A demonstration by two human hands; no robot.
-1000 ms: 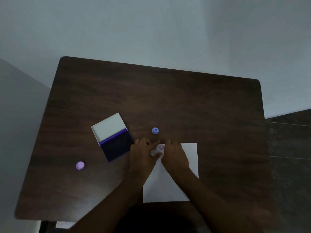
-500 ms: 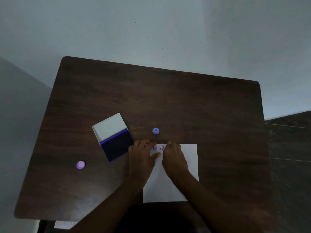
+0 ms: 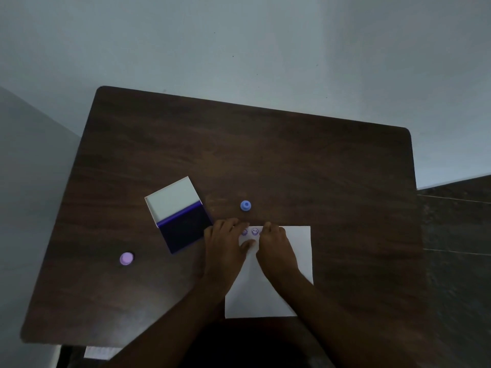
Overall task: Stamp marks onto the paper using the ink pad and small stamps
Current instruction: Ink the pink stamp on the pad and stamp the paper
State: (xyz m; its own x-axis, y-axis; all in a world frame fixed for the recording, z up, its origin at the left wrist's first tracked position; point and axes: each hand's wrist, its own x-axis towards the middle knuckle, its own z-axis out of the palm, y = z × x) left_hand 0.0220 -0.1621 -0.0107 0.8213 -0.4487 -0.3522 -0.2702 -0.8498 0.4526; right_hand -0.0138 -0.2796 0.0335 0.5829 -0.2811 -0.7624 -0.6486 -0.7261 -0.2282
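A white paper (image 3: 297, 251) lies at the table's near edge, with two purple smiley marks (image 3: 254, 231) near its top left corner. My left hand (image 3: 225, 248) rests flat on the paper's left edge, fingers spread, thumb on the sheet. Just right of the marks, my right hand (image 3: 276, 248) has its fingers bunched, tips down on the paper; the small stamp in them is hidden. The ink pad (image 3: 186, 229) lies open left of my left hand, its white lid (image 3: 172, 199) folded back. A blue stamp (image 3: 245, 205) stands beyond the paper.
A purple round stamp (image 3: 126, 258) sits alone at the left of the dark wooden table (image 3: 292, 166). Pale walls lie behind and left; dark floor shows at the right. A white scrap (image 3: 98, 353) lies below the table's near left edge.
A second smiley mark has come into view left of the first as my left fingers shifted. My right hand has slid slightly right along the paper's top edge.
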